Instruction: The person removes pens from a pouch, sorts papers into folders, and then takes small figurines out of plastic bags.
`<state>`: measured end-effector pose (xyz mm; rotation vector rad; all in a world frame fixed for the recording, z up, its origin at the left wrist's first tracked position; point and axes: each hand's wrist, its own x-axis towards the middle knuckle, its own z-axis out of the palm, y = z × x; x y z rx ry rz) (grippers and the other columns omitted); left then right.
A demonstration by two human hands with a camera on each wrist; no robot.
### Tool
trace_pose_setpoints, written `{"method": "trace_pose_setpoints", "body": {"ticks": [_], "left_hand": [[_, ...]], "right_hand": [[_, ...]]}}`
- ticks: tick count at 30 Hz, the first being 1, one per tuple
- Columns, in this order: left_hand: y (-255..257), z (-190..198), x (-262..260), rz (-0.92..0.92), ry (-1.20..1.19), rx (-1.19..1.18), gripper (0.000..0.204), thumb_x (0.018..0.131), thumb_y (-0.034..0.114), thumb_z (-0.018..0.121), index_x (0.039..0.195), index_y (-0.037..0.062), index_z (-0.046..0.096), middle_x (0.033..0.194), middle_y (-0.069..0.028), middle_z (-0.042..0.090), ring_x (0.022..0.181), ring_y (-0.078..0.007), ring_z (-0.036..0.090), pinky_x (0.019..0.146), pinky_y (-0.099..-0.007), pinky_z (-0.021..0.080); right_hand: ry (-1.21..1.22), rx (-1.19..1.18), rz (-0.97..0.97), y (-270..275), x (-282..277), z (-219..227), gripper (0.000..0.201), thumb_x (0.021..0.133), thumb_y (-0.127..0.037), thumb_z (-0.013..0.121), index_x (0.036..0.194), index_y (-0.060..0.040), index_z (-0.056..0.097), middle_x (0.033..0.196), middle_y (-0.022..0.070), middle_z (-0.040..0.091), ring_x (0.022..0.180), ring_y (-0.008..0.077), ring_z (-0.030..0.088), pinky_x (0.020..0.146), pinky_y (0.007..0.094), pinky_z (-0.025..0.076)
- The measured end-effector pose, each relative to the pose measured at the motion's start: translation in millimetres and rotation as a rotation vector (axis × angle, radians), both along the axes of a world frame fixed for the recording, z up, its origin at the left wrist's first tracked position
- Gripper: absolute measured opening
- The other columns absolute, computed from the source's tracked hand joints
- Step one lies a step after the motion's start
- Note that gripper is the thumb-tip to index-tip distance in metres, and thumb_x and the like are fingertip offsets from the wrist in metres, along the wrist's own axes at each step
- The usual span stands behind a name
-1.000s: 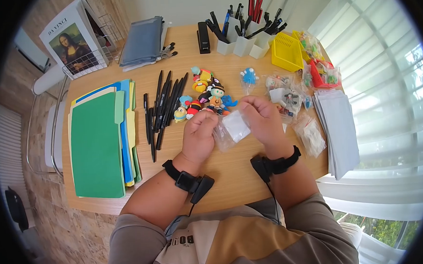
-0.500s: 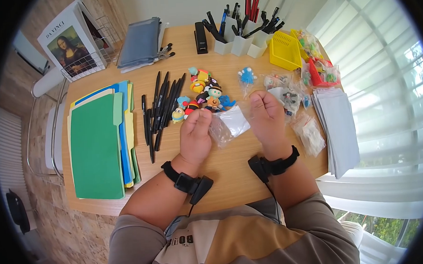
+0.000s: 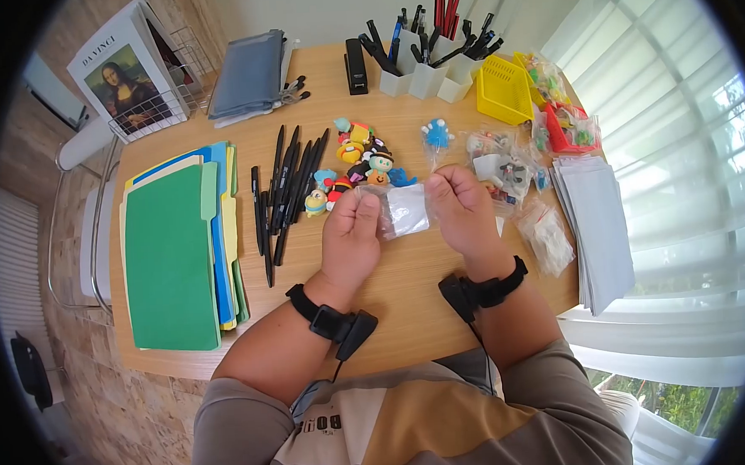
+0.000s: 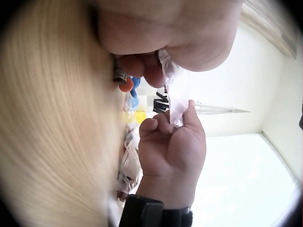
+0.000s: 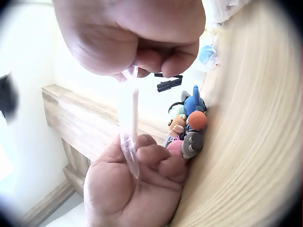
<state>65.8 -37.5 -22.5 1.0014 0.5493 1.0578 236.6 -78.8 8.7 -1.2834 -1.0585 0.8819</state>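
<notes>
Between the two hands is a clear plastic bag (image 3: pixel 407 210) with a folded white paper inside, held up above the table's near middle. My left hand (image 3: pixel 353 237) pinches its left side between thumb and fingers. My right hand (image 3: pixel 469 212) pinches the opposite side. Seen from the left wrist, the bag (image 4: pixel 177 94) stretches between both hands; the right wrist view shows it nearly edge-on. Just beyond the hands lies a pile of small colourful rubber figures (image 3: pixel 378 164). A blue figure in a clear bag (image 3: pixel 438 135) lies behind my right hand.
Black pens (image 3: pixel 286 186) and coloured folders (image 3: pixel 170 258) lie to the left. Bagged figures (image 3: pixel 507 164), a bag of white pieces (image 3: pixel 546 237) and white envelopes (image 3: pixel 593 231) are on the right. Behind stand a stapler (image 3: pixel 356 67), pen holders (image 3: pixel 424 81) and a yellow basket (image 3: pixel 503 90).
The hands moved slightly apart half a second ago, then came closer again. The bag with its white paper has turned from slanted to nearly level, and both hands still hold it.
</notes>
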Motion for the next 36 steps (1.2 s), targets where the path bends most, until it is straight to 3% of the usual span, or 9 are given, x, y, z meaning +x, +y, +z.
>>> {"method": "trace_pose_setpoints", "body": {"ticks": [9,11,18,22,24,28,30,32,36], "left_hand": [[-7,9,3,0.067,0.012,0.029,0.027,0.104,0.027,0.046,0.106,0.0031,0.059,0.097,-0.0023,0.062,0.088,-0.0083,0.057,0.079,-0.0248,0.049],[-8,13,5,0.127,0.039,0.016,0.031,0.105,0.030,0.045,0.100,0.0035,0.061,0.080,0.0061,0.053,0.071,-0.0012,0.043,0.064,-0.0189,0.039],[-6,7,-1,0.119,0.055,-0.077,0.035,0.104,0.035,0.045,0.087,0.0077,0.058,0.071,0.0097,0.043,0.065,-0.0008,0.035,0.057,-0.0190,0.031],[-7,15,1,0.105,0.060,-0.069,0.039,0.104,0.039,0.045,0.091,0.0061,0.061,0.078,0.0060,0.054,0.071,-0.0027,0.046,0.063,-0.0205,0.040],[-6,17,3,0.128,0.049,-0.082,0.040,0.104,0.039,0.044,0.093,0.0053,0.062,0.081,0.0042,0.058,0.074,-0.0038,0.050,0.066,-0.0214,0.043],[-3,9,2,0.152,0.061,-0.089,0.040,0.105,0.036,0.042,0.095,0.0026,0.063,0.087,-0.0003,0.064,0.078,-0.0068,0.056,0.071,-0.0236,0.047],[-3,8,7,0.140,0.097,-0.084,0.040,0.105,0.034,0.042,0.095,0.0020,0.062,0.087,-0.0008,0.064,0.077,-0.0070,0.056,0.071,-0.0237,0.047],[-2,9,8,0.204,0.089,-0.091,0.036,0.105,0.030,0.041,0.106,0.0012,0.062,0.098,-0.0071,0.067,0.089,-0.0148,0.064,0.080,-0.0298,0.052],[1,2,7,0.205,0.045,-0.054,0.030,0.104,0.030,0.045,0.096,0.0043,0.060,0.084,-0.0047,0.065,0.072,-0.0119,0.060,0.065,-0.0268,0.050]], "right_hand": [[-0.221,0.037,-0.157,-2,-5,7,0.023,0.099,-0.023,0.057,0.093,-0.0014,0.060,0.076,-0.0013,0.057,0.072,0.0062,0.049,0.064,0.0244,0.045],[-0.212,0.019,-0.151,-3,-4,6,0.022,0.099,-0.023,0.057,0.093,-0.0015,0.060,0.076,-0.0008,0.058,0.072,0.0065,0.050,0.065,0.0247,0.045],[-0.069,-0.030,-0.113,-4,-6,17,0.024,0.097,-0.024,0.061,0.095,-0.0006,0.061,0.079,-0.0014,0.060,0.072,0.0047,0.051,0.063,0.0228,0.044],[0.011,-0.118,0.086,-7,-3,18,0.025,0.096,-0.025,0.062,0.092,0.0000,0.062,0.076,-0.0025,0.060,0.068,0.0037,0.050,0.059,0.0217,0.043],[-0.144,-0.212,0.125,-10,-5,23,0.027,0.097,-0.024,0.062,0.086,0.0005,0.063,0.069,-0.0043,0.057,0.062,0.0038,0.048,0.054,0.0228,0.041],[-0.092,-0.100,0.081,-7,-4,15,0.032,0.097,-0.026,0.060,0.078,-0.0003,0.061,0.061,-0.0030,0.053,0.058,0.0053,0.045,0.050,0.0267,0.039],[-0.254,-0.075,-0.005,-6,-3,8,0.033,0.098,-0.027,0.058,0.077,-0.0008,0.058,0.058,0.0017,0.051,0.055,0.0094,0.044,0.050,0.0310,0.039],[-0.327,-0.050,-0.047,-7,-2,13,0.034,0.099,-0.027,0.056,0.077,-0.0010,0.057,0.058,0.0038,0.051,0.055,0.0115,0.044,0.050,0.0325,0.039],[-0.332,-0.006,-0.135,-13,2,26,0.031,0.099,-0.026,0.054,0.080,-0.0011,0.057,0.059,0.0063,0.051,0.055,0.0156,0.047,0.051,0.0342,0.041]]}}
